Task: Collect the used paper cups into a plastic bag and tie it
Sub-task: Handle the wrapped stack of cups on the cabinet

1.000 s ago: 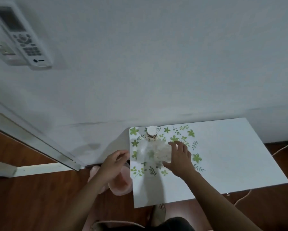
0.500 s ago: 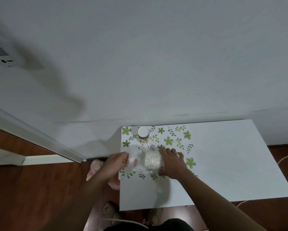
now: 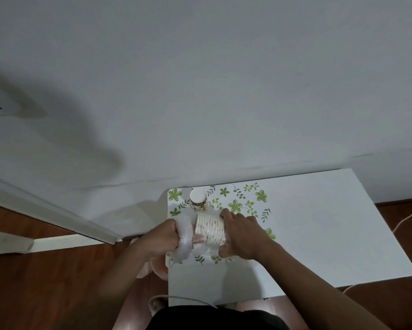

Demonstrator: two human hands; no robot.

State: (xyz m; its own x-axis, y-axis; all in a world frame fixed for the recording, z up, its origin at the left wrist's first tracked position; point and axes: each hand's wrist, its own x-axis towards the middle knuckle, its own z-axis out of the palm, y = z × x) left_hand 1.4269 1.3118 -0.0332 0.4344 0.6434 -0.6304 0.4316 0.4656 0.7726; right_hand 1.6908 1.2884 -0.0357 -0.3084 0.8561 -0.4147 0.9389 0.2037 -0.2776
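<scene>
A stack of nested paper cups [image 3: 209, 230] lies on its side inside a clear plastic bag [image 3: 184, 242], above the left end of the white table [image 3: 319, 234]. My left hand [image 3: 162, 238] grips the gathered open end of the bag at the table's left edge. My right hand [image 3: 242, 236] grips the right end of the cup stack through the plastic. The cups' rims show as cream ridges.
A small bottle with a white cap [image 3: 198, 200] stands behind the cups on the leaf-patterned part of the table. A pink object [image 3: 158, 266] sits on the wooden floor by the table's left edge. A cord [image 3: 405, 219] runs on the floor at right. The wall is close behind.
The bagged cups have been turned onto their side and lifted between both hands. My left hand came from beside the table onto the bag's open end and bunched it.
</scene>
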